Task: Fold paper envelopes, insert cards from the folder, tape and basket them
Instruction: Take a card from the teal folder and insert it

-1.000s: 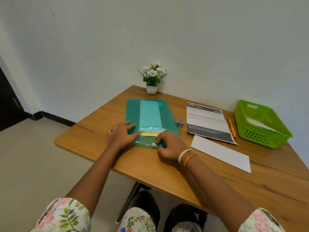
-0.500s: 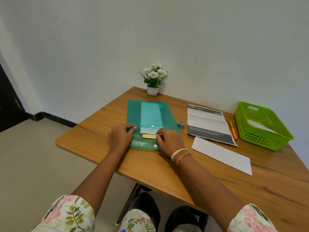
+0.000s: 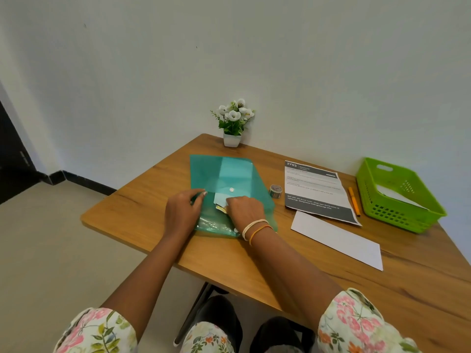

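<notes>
The right hand (image 3: 243, 209) covers most of the card (image 3: 221, 208) at the folder's (image 3: 204, 174) mouth, so its fingertips cannot be seen. The printed sheet's (image 3: 316, 189) small text is unreadable, and the surface (image 3: 382, 289) runs off the right edge.

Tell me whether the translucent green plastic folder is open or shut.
Open. The translucent green plastic folder's flap is unsnapped and lies folded back toward the wall, and the right hand reaches into its mouth, where yellow card edges show.

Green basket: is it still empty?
No, the green basket at the table's far right already has a white paper piece lying inside it.
</notes>
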The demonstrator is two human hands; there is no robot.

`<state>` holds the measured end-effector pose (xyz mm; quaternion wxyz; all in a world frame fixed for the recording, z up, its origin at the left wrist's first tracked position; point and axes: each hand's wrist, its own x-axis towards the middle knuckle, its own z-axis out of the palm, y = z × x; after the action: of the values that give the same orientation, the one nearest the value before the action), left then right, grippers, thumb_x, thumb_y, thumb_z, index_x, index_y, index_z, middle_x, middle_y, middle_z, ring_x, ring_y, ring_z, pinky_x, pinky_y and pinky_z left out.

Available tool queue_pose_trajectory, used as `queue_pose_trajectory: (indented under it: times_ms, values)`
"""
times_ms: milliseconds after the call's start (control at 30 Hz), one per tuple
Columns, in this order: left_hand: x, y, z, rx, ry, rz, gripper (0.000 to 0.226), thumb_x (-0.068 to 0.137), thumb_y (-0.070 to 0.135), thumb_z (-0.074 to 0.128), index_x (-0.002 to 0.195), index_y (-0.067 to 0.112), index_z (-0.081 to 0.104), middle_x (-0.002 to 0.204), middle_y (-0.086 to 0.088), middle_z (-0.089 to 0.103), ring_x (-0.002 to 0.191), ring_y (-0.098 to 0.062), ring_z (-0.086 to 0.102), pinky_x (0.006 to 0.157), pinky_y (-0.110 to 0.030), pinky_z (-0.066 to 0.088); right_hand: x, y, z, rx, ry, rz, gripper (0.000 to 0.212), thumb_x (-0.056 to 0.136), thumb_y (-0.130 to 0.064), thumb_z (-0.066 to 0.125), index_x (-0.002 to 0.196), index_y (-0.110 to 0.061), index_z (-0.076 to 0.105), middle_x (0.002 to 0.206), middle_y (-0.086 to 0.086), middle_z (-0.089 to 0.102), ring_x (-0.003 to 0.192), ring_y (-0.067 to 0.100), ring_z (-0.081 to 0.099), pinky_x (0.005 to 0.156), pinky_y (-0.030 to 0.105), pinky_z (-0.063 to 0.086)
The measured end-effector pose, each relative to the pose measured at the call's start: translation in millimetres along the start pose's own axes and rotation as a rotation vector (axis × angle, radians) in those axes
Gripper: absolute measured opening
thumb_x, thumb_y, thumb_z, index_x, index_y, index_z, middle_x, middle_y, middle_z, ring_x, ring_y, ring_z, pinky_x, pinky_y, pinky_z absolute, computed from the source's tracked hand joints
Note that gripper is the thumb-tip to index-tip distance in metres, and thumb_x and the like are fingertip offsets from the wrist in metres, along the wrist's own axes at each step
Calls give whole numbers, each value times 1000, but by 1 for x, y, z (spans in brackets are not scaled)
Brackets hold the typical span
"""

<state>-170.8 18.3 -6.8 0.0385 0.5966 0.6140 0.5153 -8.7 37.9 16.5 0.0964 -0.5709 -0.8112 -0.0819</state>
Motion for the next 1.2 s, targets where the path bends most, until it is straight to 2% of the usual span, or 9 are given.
queue_pose_trajectory:
  times_ms: [100,233,367,533,667,767,933,1067,1200]
  values:
    - [0,-1,0,24,-14,-7,20,90,25,65,101,13,75,95,-6,75,81,-21,68,67,-28,51,-3,3,4,91,14,-2,32,98,-35,38,103,-15,63,103,9,67,97,33,63,66,33,39]
    - [0,0,2,74,-34,-27,22,91,27,62,105,14,74,98,-6,74,85,-24,68,68,-29,50,-8,5,6,236,56,-15,42,92,-49,47,117,-19,64,113,6,68,105,29,56,84,41,46]
    - [0,-2,3,94,-61,-26,22,91,26,63,107,15,73,100,-6,74,86,-24,67,69,-31,51,-10,5,5,300,9,-58,39,90,-42,56,120,-18,65,114,7,68,109,27,55,88,40,47]
    - [0,-1,3,106,-76,-17,22,90,27,64,107,16,74,101,-7,74,87,-25,67,70,-32,52,-7,10,-1,197,-15,-134,28,94,-29,51,103,-11,70,104,10,66,100,30,58,77,40,52]
    - [0,-4,6,166,-147,0,25,89,30,64,110,20,73,105,-5,73,93,-24,66,75,-35,54,-13,7,2,189,59,-84,27,93,-17,46,91,-5,69,94,14,66,92,34,60,68,40,50]
    - [0,-3,8,206,-202,11,26,89,30,64,113,22,71,109,-3,72,98,-22,66,77,-35,55,-19,10,6,289,129,3,23,92,-19,51,90,-7,71,94,13,68,89,32,61,73,37,48]
    - [1,-3,9,236,-247,-9,28,89,31,64,115,24,70,114,-2,70,104,-23,64,81,-35,53,-19,14,5,582,113,186,14,79,-27,74,81,-13,73,91,5,70,88,21,63,77,32,50]
    - [1,-1,9,252,-301,-11,31,90,30,60,120,25,66,120,-3,68,107,-23,62,84,-36,52,-26,16,-5,708,159,132,16,85,-30,67,86,-14,65,83,2,68,79,18,62,71,34,52]
    - [1,-3,8,228,-342,-12,34,90,30,56,122,24,65,124,-2,65,111,-24,60,86,-36,49,-37,21,-25,723,364,20,12,90,-26,59,90,-15,56,77,2,63,68,18,60,55,31,48]
